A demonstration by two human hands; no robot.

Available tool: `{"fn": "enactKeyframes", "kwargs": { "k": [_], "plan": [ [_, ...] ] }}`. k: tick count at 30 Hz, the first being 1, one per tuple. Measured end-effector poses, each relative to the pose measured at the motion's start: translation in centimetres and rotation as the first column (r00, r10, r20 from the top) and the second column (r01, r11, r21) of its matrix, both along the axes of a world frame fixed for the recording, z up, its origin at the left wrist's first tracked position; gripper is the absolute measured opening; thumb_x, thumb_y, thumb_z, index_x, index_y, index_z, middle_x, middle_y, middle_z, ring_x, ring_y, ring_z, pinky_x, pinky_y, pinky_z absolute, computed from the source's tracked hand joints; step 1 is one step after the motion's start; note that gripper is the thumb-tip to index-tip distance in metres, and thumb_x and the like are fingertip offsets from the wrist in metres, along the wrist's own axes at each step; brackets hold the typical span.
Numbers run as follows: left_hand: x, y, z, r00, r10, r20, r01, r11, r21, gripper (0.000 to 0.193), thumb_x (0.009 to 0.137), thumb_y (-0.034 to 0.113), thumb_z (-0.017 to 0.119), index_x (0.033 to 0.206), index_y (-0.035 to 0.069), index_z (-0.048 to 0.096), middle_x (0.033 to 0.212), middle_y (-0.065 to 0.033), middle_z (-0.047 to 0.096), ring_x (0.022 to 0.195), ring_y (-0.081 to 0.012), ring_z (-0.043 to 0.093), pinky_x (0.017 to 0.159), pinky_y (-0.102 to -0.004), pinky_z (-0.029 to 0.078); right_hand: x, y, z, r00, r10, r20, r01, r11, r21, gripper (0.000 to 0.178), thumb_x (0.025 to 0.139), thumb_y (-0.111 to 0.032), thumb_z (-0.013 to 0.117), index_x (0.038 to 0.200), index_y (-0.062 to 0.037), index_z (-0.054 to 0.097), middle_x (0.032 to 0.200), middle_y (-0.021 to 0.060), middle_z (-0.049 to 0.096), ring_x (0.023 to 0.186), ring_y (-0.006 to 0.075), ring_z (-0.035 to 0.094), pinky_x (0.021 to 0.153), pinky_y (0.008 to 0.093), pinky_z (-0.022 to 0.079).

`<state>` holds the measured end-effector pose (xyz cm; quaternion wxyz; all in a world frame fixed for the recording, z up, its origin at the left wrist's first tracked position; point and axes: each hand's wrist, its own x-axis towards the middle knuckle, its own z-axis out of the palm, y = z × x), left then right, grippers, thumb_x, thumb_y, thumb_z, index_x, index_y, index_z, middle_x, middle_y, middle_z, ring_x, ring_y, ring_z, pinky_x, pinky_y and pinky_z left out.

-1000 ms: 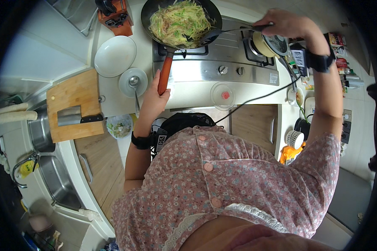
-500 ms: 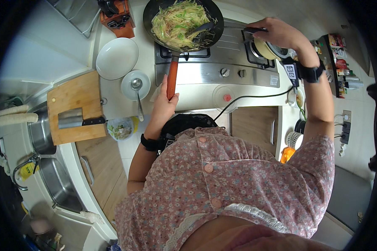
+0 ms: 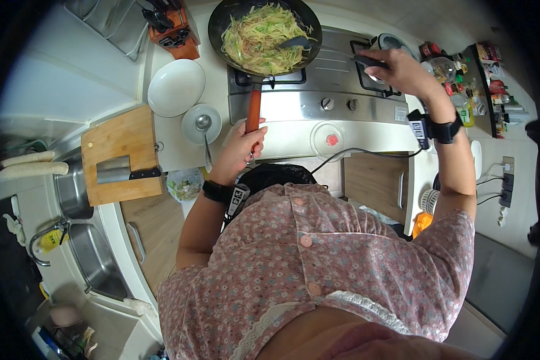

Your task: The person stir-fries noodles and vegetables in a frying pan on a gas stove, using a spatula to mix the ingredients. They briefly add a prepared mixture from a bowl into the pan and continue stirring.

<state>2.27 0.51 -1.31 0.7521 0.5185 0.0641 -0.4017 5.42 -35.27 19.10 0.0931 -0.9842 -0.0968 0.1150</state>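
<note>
My left hand [image 3: 241,151] is closed round the end of the reddish-brown wooden handle [image 3: 254,111] of a dark wok [image 3: 216,49]. The wok sits on the left burner and holds pale green and yellowish shredded vegetables [image 3: 261,37]. My right hand [image 3: 400,73] is closed on the black handle of a spatula [image 3: 369,61], above the right burner. The spatula's dark blade rests among the shreds on the right side of the wok. My fingers partly hide its grip.
Left of the steel gas stove [image 3: 306,108] are a white oval plate [image 3: 176,87], a bowl [image 3: 192,127] with a ladle [image 3: 204,138], and a cutting board [image 3: 117,129] bearing a cleaver [image 3: 114,170]. A knife block [image 3: 183,42] stands behind. A clear lid [image 3: 320,140] lies in front.
My right hand has come nearer with the spatula handle, while the blade stays in the shreds. My left hand's fingers now wrap further round the wok handle. The whole view has shifted slightly.
</note>
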Motion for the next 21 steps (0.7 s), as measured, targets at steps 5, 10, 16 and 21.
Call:
{"fn": "enactKeyframes", "kwargs": {
  "k": [5,10,16,21],
  "plan": [
    [-0.8,-1.8,-1.3,0.999,0.019,0.045,-0.022,0.997,0.07,0.044,0.088,0.015,0.066,0.125,0.003,0.045,0.066,0.0014,0.046,0.049,-0.0056,0.042,0.039,-0.0211,0.032,1.0,-0.6,5.2,0.979,0.177,-0.104,-0.18,0.983,-0.024,0.043,0.086,-0.013,0.062,0.128,-0.0073,0.057,0.097,0.0197,0.066,0.084,0.0262,0.063,0.076,0.0372,0.048],
    [-0.8,-2.0,-1.8,0.997,0.048,0.063,-0.054,0.994,0.092,0.043,0.088,0.012,0.065,0.124,0.002,0.045,0.063,0.0013,0.045,0.046,-0.0064,0.041,0.037,-0.0219,0.031,3.0,2.0,5.6,0.938,0.268,-0.222,-0.308,0.935,-0.174,0.035,0.088,-0.022,0.062,0.117,-0.0043,0.064,0.098,0.0207,0.065,0.086,0.0318,0.062,0.078,0.0385,0.048],
    [-0.7,-1.8,-1.4,0.996,0.047,0.08,-0.055,0.993,0.107,0.039,0.088,0.011,0.064,0.121,0.0,0.046,0.062,0.0009,0.045,0.045,-0.0068,0.04,0.037,-0.0228,0.031,4.8,4.1,2.8,0.862,0.503,-0.059,-0.506,0.858,-0.089,0.035,0.088,-0.021,0.061,0.119,-0.0038,0.063,0.091,0.0198,0.066,0.079,0.0319,0.062,0.074,0.0346,0.05],
    [-0.4,-1.4,-1.4,0.997,0.025,0.074,-0.034,0.992,0.122,0.036,0.088,0.01,0.063,0.119,0.0,0.047,0.062,0.0006,0.045,0.045,-0.0069,0.04,0.037,-0.0229,0.031,5.4,4.1,1.9,0.947,0.183,-0.263,-0.218,0.97,-0.111,0.038,0.089,-0.026,0.061,0.123,-0.0089,0.062,0.093,0.0197,0.066,0.079,0.0325,0.061,0.075,0.0358,0.049]
  ]
}}
